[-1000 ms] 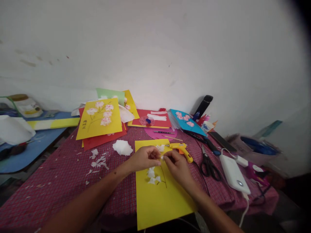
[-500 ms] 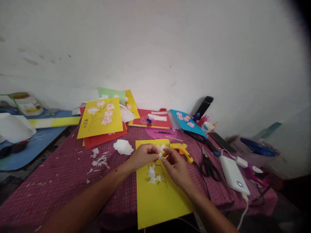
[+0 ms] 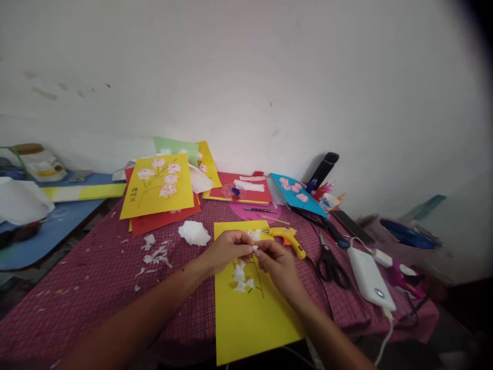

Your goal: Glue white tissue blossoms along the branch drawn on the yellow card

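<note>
Over a yellow sheet of paper [image 3: 254, 329], my left hand [image 3: 231, 250] and my right hand [image 3: 278, 263] meet fingertip to fingertip. Between them they pinch a small piece of white tissue paper [image 3: 254, 248]. The sheet bears a drawn dark branch, with white tissue petals [image 3: 239, 277] on its left side and more white tissue [image 3: 254, 235] near the top edge. A yellow glue gun [image 3: 288, 237] lies just beyond my right hand, its nozzle over the sheet's upper right corner.
White tissue circles [image 3: 194, 233] and torn scraps [image 3: 156, 255] lie left of the sheet. Finished flower pictures [image 3: 159, 192] are stacked at the back left. Black scissors [image 3: 332, 267], a white power bank [image 3: 370, 280] and a blue flower picture [image 3: 295, 191] are on the right.
My right hand's fingers have closed in toward the left hand, and both now pinch the tissue piece. The view has shifted slightly.
</note>
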A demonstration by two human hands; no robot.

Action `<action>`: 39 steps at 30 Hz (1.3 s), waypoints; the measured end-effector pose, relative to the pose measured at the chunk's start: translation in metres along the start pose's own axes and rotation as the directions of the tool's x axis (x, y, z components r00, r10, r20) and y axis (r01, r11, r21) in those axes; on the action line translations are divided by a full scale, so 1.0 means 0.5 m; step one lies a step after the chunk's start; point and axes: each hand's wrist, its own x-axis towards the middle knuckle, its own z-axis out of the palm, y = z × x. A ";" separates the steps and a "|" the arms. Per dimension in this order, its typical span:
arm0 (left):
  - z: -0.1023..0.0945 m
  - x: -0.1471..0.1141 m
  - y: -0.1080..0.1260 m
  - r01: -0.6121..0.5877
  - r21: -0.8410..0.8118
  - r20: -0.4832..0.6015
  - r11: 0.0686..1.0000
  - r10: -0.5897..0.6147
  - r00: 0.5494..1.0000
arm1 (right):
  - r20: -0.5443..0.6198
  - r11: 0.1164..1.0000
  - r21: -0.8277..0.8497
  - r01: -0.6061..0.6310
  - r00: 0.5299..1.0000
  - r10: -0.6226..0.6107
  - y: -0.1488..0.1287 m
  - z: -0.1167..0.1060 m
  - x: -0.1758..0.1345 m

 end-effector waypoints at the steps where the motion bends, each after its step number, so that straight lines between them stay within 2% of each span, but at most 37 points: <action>1: -0.001 -0.001 0.000 0.005 0.006 0.012 1.000 -0.006 1.000 | -0.006 1.000 -0.016 -0.001 1.000 0.001 0.000 -0.002 0.000; 8: -0.002 -0.006 -0.003 0.060 -0.012 0.084 0.998 -0.059 0.995 | -0.003 0.968 -0.227 0.104 0.994 -0.108 -0.010 -0.014 -0.011; 12: -0.003 -0.006 -0.007 0.095 -0.042 0.101 0.995 -0.091 0.991 | 0.027 0.945 -0.302 0.123 0.992 -0.120 -0.014 -0.018 -0.018; 17: 0.002 -0.007 -0.004 0.079 -0.017 0.075 0.997 -0.077 0.994 | 0.020 0.983 -0.165 0.076 0.997 -0.073 -0.003 -0.012 -0.021; 20: 0.007 -0.007 -0.002 0.053 0.026 0.046 0.998 -0.054 0.997 | -0.014 0.998 -0.024 -0.056 0.998 0.056 0.014 -0.007 -0.021; 23: 0.010 -0.007 -0.004 0.002 0.158 0.024 0.987 -0.006 1.000 | -0.008 0.979 0.065 -0.195 0.981 0.195 0.025 -0.003 -0.021; 27: 0.014 -0.011 -0.010 -0.091 0.407 0.001 0.909 0.099 0.995 | -0.011 0.957 0.123 -0.263 0.964 0.266 0.023 -0.001 -0.024; 32: 0.019 -0.014 -0.009 -0.147 0.534 0.034 0.832 0.153 0.988 | -0.014 0.956 0.148 -0.254 0.966 0.259 0.018 -0.004 -0.022; 35: 0.013 -0.012 -0.002 -0.182 0.621 0.020 0.762 0.218 0.976 | -0.027 0.973 0.041 -0.227 0.973 0.228 0.011 -0.032 0.006; 39: -0.008 -0.004 0.002 -0.218 0.815 -0.009 0.537 0.387 0.922 | -0.010 0.970 -0.199 -0.139 0.990 0.140 -0.012 -0.107 0.098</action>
